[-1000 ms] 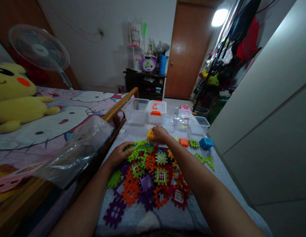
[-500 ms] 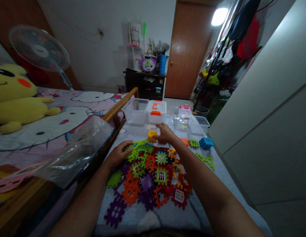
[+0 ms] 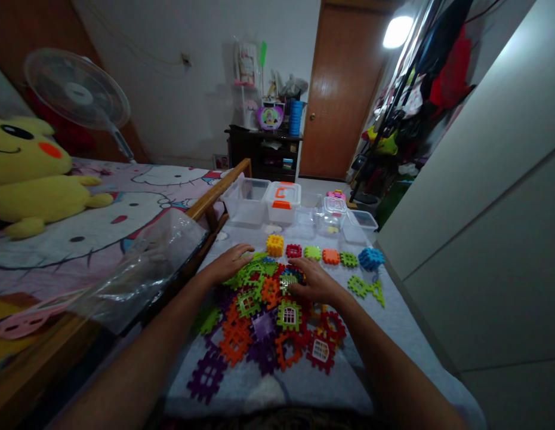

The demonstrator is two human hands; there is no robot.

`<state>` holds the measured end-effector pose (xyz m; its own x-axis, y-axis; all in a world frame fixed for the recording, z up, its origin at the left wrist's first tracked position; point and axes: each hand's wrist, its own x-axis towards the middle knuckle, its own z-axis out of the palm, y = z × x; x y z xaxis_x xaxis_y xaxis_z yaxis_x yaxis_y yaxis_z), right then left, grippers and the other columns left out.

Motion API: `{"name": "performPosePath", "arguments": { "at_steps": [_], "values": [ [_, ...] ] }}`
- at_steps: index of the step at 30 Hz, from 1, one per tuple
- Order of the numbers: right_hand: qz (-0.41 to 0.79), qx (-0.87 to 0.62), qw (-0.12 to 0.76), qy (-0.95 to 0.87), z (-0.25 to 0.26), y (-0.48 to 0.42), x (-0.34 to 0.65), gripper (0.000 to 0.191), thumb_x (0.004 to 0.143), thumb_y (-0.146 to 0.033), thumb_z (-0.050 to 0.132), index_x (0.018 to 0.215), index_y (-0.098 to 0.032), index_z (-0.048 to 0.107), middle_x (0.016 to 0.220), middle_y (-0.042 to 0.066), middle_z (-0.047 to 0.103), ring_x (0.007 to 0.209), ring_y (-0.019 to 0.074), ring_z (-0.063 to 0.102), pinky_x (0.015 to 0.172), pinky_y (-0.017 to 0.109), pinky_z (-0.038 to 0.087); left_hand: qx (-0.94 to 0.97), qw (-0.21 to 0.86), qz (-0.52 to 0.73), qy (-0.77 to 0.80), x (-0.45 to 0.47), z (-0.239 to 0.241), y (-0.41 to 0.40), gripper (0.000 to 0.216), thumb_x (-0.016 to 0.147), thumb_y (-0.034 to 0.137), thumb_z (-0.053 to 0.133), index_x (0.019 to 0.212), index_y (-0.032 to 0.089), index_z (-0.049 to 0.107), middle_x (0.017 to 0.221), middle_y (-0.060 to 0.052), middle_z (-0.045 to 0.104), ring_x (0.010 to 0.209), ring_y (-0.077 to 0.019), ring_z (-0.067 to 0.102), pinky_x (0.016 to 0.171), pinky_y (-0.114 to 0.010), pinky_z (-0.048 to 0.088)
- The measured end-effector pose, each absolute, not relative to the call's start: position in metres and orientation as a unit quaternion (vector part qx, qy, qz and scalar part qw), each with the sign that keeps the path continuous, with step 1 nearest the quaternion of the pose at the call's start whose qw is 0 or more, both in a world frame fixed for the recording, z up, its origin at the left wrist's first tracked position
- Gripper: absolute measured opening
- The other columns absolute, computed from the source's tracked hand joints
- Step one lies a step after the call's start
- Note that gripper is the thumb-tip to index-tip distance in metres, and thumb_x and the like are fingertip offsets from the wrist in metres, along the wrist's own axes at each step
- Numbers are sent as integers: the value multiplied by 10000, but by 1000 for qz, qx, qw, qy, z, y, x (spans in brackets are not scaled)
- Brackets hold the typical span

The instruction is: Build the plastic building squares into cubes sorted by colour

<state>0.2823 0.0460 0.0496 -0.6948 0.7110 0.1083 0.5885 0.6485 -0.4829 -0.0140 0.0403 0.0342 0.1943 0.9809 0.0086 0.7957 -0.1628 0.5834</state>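
Observation:
A pile of notched plastic building tiles lies on the cloth before me, among them an orange tile (image 3: 236,341), a purple tile (image 3: 207,376) and a red window tile (image 3: 321,351). My left hand (image 3: 233,263) rests at the pile's far left edge, its fingers stretched out by the green tiles (image 3: 246,275). Over the far right part of the pile is my right hand (image 3: 317,280), thumb and fingers apart around a light green grid tile (image 3: 288,283); I see nothing held. Beyond the hands, a yellow stack of tiles (image 3: 274,245) stands left of a red tile (image 3: 294,250).
Clear plastic boxes, including an open bin (image 3: 246,209) and one with an orange-latched lid (image 3: 284,200), line the far end. Blue tiles (image 3: 371,259) and joined green tiles (image 3: 366,288) lie at right. A wooden bed rail (image 3: 219,192) borders the left, with a plastic bag (image 3: 143,269).
My right hand has come back from beside the yellow stack to the pile, uncovering the row of red, green and orange tiles. My left hand has shifted slightly right and farther away.

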Motion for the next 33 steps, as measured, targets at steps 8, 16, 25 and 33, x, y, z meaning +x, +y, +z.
{"name": "performPosePath", "arguments": {
  "at_steps": [8, 16, 25, 33],
  "values": [
    [229, -352, 172, -891, 62, 35, 295, 264, 838, -147, 581, 1097, -160, 628, 1055, 95, 652, 981, 213, 580, 885, 347, 447, 759, 264, 157, 573, 0, 31, 45, 619, 900, 596, 322, 1213, 147, 611, 1283, -122, 629, 1201, -268, 561, 1073, -367, 386],
    [262, -387, 179, -866, 51, 36, 310, 287, 788, -13, 558, 1006, -173, 654, 980, 53, 656, 910, 179, 587, 821, 295, 440, 756, 272, 199, 561, -4, 34, 30, 547, 878, 582, 378, 1072, 173, 686, 1120, -92, 700, 1064, -268, 631, 987, -364, 459],
    [220, -399, 204, -866, 36, 40, 311, 195, 772, -37, 593, 905, -165, 655, 932, 56, 591, 879, 177, 552, 788, 285, 427, 727, 234, 242, 599, -15, 24, 22, 610, 862, 645, 398, 1163, 181, 656, 1371, -112, 573, 1272, -278, 516, 1115, -380, 351],
    [244, -432, 296, -816, 33, 45, 324, 147, 809, -108, 507, 851, -178, 629, 805, 24, 628, 738, 154, 557, 702, 273, 424, 658, 226, 265, 667, -35, 14, 15, 643, 830, 685, 434, 1141, 173, 669, 1220, -104, 672, 1145, -298, 608, 1023, -383, 440]
  ]
}}
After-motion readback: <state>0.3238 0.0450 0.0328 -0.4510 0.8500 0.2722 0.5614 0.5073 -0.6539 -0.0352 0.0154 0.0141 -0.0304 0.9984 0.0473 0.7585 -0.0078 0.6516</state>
